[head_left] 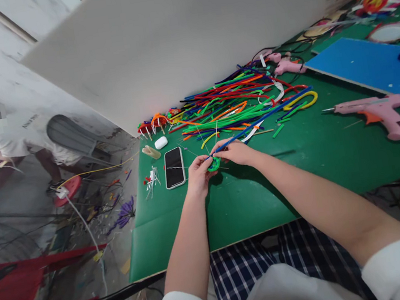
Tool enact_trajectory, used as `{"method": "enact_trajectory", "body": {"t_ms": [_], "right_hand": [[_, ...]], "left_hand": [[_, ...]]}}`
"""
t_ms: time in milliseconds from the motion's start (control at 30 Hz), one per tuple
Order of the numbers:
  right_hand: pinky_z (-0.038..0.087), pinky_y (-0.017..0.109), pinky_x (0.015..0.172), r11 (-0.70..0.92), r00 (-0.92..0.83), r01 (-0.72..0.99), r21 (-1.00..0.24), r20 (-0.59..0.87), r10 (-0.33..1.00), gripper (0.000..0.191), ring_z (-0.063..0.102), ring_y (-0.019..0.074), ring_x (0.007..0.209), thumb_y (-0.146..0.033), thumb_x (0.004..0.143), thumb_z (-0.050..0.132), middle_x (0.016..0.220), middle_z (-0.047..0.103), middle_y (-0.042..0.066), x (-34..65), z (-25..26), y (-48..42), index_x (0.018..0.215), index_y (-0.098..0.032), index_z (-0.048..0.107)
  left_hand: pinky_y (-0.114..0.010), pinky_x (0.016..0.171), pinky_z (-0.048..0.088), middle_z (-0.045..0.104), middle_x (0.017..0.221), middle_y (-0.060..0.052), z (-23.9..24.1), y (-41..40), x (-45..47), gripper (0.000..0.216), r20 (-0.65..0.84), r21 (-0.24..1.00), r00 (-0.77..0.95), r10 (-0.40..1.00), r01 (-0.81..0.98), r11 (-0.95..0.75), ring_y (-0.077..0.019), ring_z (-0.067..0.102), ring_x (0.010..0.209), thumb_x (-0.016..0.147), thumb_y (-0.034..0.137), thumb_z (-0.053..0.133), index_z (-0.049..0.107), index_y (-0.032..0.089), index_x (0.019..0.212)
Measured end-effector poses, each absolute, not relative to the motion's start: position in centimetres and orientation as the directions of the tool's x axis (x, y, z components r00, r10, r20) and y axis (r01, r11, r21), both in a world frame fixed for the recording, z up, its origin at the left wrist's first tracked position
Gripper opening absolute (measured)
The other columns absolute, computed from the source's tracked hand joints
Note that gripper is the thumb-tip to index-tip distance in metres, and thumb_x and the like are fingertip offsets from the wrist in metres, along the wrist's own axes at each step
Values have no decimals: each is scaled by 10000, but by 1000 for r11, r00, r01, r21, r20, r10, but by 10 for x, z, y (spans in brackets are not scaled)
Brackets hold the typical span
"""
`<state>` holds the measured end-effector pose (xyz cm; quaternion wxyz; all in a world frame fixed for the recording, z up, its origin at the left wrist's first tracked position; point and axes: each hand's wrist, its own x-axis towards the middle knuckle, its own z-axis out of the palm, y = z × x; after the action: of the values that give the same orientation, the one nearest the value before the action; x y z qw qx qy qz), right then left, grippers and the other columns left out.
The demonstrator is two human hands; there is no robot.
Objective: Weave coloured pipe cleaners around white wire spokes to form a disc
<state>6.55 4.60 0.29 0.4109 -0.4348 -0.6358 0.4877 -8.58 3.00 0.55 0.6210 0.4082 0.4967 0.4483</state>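
Over the middle of the table, my left hand (pixel 199 174) pinches a small green ring-shaped piece (pixel 214 164) with thin pale wires sticking out of it. Close against it, my right hand (pixel 237 152) has its fingers closed on a long blue strip (pixel 256 125). One end of the strip meets the green piece, and the other reaches up to the right. The fingertips partly hide where the two join. Just left of my hands lies a phone (pixel 174 168), screen up.
Beyond my hands lies a heap of coloured strips (pixel 230 100). A pink glue gun (pixel 374 111) rests at the right, near a blue board (pixel 367 62). A white case (pixel 161 142) and short wires (pixel 152 181) lie at the left. Another person (pixel 13 133) sits far left.
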Motion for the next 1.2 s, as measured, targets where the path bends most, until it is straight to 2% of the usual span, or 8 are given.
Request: {"method": "enact_trajectory", "body": {"t_ms": [333, 533, 700, 1200], "right_hand": [[428, 207, 467, 166, -240, 112, -980, 135, 961, 130, 498, 77, 499, -280, 670, 574, 595, 546, -21, 64, 1, 47, 737, -169, 581], [460, 220, 484, 111, -279, 59, -992, 90, 956, 135, 515, 87, 537, -266, 661, 580, 647, 563, -8, 66, 0, 49, 754, -169, 594], [460, 217, 466, 103, -326, 3, -995, 96, 941, 138, 508, 91, 525, -270, 685, 556, 580, 535, -10, 66, -2, 51, 723, -144, 596], [437, 205, 462, 18, -300, -28, -999, 26, 954, 207, 501, 82, 509, -346, 663, 576, 539, 521, -25, 66, -2, 51, 678, -140, 566]], "left_hand": [[-196, 429, 457, 565, 601, 18, 4, 30, -86, 265, -243, 957, 83, 967, -145, 253, -97, 560, 515, 578, 303, 684, 531, 149, 729], [-197, 423, 452, 570, 595, 21, 6, 29, -86, 254, -244, 957, 100, 965, -136, 256, -100, 562, 509, 579, 294, 682, 525, 154, 721], [-194, 418, 453, 565, 610, 25, 6, 29, -86, 248, -230, 958, 126, 965, -146, 247, -98, 559, 516, 591, 295, 672, 516, 162, 729], [-194, 428, 449, 566, 621, 23, 7, 27, -84, 251, -243, 957, 175, 954, -117, 266, -106, 572, 531, 602, 291, 662, 524, 171, 774]]}}
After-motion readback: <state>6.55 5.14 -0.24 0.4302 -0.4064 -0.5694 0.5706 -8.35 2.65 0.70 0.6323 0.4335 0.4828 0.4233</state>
